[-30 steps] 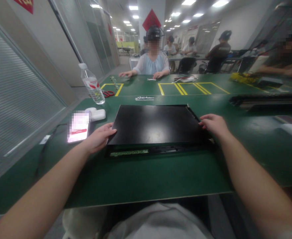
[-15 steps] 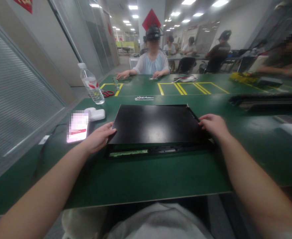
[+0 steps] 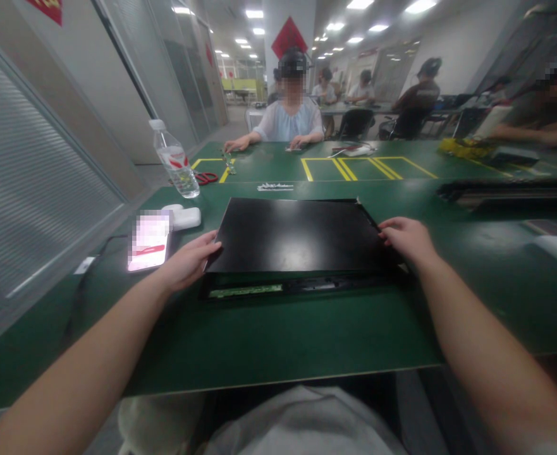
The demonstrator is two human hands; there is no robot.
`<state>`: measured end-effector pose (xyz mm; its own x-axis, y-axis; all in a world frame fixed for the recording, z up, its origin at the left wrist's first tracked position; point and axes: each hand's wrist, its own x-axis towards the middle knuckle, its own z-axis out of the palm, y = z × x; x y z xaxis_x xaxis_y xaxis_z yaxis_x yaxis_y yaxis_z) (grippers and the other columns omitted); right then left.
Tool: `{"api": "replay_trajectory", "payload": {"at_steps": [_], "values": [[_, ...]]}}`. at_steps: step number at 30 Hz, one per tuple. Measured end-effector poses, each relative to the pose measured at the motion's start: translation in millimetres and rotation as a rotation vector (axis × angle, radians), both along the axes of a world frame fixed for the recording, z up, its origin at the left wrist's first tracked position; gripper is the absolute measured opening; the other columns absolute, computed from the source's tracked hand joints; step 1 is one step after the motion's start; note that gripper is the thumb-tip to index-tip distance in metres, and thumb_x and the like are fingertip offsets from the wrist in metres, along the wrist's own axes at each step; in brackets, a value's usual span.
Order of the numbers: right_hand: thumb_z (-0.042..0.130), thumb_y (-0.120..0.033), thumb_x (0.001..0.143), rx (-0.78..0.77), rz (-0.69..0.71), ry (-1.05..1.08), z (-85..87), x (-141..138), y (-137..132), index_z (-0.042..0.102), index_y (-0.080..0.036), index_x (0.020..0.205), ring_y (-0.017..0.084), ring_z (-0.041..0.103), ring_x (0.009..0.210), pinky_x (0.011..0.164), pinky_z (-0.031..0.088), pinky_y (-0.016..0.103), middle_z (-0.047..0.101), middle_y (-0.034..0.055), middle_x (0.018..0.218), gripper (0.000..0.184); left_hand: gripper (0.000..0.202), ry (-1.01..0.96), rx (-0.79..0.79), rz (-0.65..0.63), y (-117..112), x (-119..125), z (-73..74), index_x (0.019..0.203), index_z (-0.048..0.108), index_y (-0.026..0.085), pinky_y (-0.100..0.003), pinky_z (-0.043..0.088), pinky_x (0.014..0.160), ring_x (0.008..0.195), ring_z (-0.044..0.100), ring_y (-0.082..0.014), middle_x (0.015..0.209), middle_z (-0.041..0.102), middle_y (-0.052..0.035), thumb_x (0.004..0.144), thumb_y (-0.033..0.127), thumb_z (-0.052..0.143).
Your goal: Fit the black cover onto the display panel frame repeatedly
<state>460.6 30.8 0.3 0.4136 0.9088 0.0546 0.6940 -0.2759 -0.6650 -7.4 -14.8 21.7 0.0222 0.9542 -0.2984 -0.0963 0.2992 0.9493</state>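
A flat black screen panel [image 3: 287,234] lies over a black frame [image 3: 344,282], its near edge apart from the frame's near side. Along that near side a green circuit board strip [image 3: 244,291] shows. My left hand [image 3: 193,258] grips the panel's left edge, thumb on top and fingers beneath. At the right edge my right hand [image 3: 410,239] is closed in a pinch; its fingertips partly hide the spot where panel and frame side meet.
Left of the panel are a lit phone [image 3: 149,240], a white case [image 3: 187,218], a water bottle [image 3: 176,161] and red-handled scissors [image 3: 207,178]. Small white parts [image 3: 275,187] lie beyond it. A person [image 3: 290,120] sits opposite. Long black parts [image 3: 520,193] lie at right.
The panel's left side and near edge have shifted very slightly upward in view. Both hands keep their places. Across the table, the other person's hand has moved a small green piece.
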Motion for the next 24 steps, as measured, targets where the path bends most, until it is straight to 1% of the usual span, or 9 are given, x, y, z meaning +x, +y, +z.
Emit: {"api": "replay_trajectory", "payload": {"at_steps": [5,8,10,14,18,24], "values": [[0.066,-0.018,0.078,0.027,0.021,-0.022,-3.4,2.8,1.4,0.080,-0.021,0.093,0.019,0.072,0.069,0.072,0.057,0.031,0.077,0.0033,0.076,0.021,0.061,-0.023,0.014,0.008,-1.7,3.1,1.3,0.137,0.072,0.019,-0.036,0.064,0.083,0.108,0.078,-0.0323,0.119,0.082,-0.0128,0.077,0.009,0.076],[0.066,-0.017,0.077,0.019,0.022,-0.018,-4.1,3.7,1.7,0.081,-0.022,0.093,0.019,0.073,0.068,0.072,0.058,0.031,0.077,0.0031,0.075,0.022,0.058,-0.034,0.017,0.011,-2.2,4.0,1.1,0.132,0.074,0.018,-0.036,0.065,0.082,0.111,0.078,-0.0343,0.120,0.082,-0.0138,0.074,0.007,0.076],[0.066,-0.017,0.077,0.006,0.022,-0.011,-3.2,3.4,1.6,0.081,-0.022,0.093,0.020,0.073,0.068,0.070,0.057,0.031,0.077,0.0033,0.075,0.022,0.055,-0.035,0.014,0.012,-2.3,4.4,1.0,0.128,0.076,0.019,-0.036,0.065,0.082,0.111,0.078,-0.0349,0.120,0.082,-0.0128,0.074,0.008,0.075],[0.066,-0.017,0.079,-0.020,0.027,-0.018,-0.1,1.8,1.0,0.081,-0.022,0.092,0.019,0.072,0.066,0.068,0.057,0.030,0.077,0.0034,0.076,0.020,0.059,-0.025,0.013,0.023,-2.4,4.5,0.9,0.130,0.075,0.019,-0.036,0.065,0.082,0.109,0.078,-0.0333,0.115,0.084,-0.0105,0.072,0.009,0.076],[0.066,-0.017,0.081,-0.027,0.043,-0.045,0.2,2.7,1.8,0.081,-0.022,0.092,0.018,0.072,0.066,0.072,0.058,0.031,0.077,0.0026,0.077,0.019,0.064,-0.012,0.013,0.021,-2.8,5.1,1.7,0.134,0.073,0.019,-0.034,0.064,0.078,0.105,0.080,-0.0319,0.109,0.085,-0.0093,0.071,0.007,0.077],[0.067,-0.018,0.079,0.004,0.056,-0.041,-3.4,5.9,2.8,0.080,-0.022,0.092,0.019,0.073,0.066,0.075,0.060,0.033,0.078,0.0037,0.076,0.018,0.060,-0.019,0.019,0.028,-3.2,6.8,2.3,0.132,0.075,0.020,-0.032,0.064,0.074,0.102,0.080,-0.0296,0.108,0.085,-0.0076,0.075,0.004,0.071]]}}
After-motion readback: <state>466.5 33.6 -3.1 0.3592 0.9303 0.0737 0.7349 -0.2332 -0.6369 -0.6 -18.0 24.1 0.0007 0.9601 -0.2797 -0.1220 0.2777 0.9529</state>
